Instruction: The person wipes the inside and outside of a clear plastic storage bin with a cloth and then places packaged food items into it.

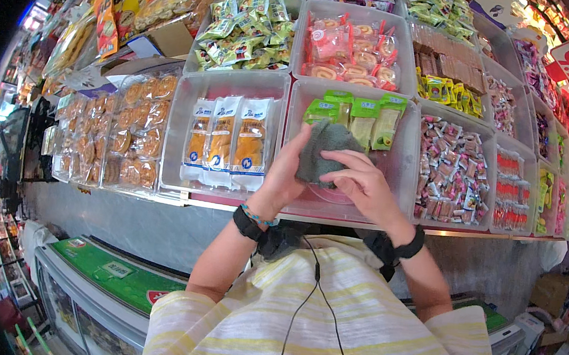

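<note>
A dark grey-green cloth (327, 151) is bunched up between my hands, over a translucent plastic bin (399, 190). My left hand (288, 170) holds it from the left side, palm against it. The fingers of my right hand (363, 181) lie on its right side, and whether they grip it is unclear. Behind the cloth, several green-and-clear snack packets (364, 121) lie at the back of the same bin. In the bin to the left, three white-and-orange snack bags (223, 139) lie side by side.
Bins of small wrapped sweets (453, 170) stand to the right. Clear boxes of round cookies (146, 119) are at the left. Farther back are packaged rolls (364, 55) and green packets (248, 31). Behind me stands a glass-topped freezer (86, 302). A cable hangs down my shirt.
</note>
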A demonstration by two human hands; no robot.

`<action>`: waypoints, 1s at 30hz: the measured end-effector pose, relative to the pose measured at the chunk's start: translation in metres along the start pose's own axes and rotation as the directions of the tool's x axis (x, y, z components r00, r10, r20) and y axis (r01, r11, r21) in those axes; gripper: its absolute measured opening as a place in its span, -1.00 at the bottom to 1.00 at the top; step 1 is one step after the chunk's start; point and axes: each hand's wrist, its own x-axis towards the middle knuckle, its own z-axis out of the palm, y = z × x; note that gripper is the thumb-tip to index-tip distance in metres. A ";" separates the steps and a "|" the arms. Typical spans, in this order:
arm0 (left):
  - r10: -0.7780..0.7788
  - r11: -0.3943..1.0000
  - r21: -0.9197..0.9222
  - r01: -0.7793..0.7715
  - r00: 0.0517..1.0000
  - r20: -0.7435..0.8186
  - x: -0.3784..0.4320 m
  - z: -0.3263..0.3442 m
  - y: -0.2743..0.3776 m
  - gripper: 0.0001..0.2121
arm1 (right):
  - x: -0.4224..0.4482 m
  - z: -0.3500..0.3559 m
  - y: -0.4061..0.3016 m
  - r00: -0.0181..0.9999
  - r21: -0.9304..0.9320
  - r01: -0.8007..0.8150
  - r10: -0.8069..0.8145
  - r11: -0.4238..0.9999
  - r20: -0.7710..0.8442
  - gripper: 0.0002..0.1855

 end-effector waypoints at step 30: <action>0.570 -0.503 0.856 0.114 0.789 0.230 0.081 -0.038 -0.003 -0.81 | -0.069 -0.032 0.070 0.661 0.996 0.087 0.748 -0.004 -0.054 -0.62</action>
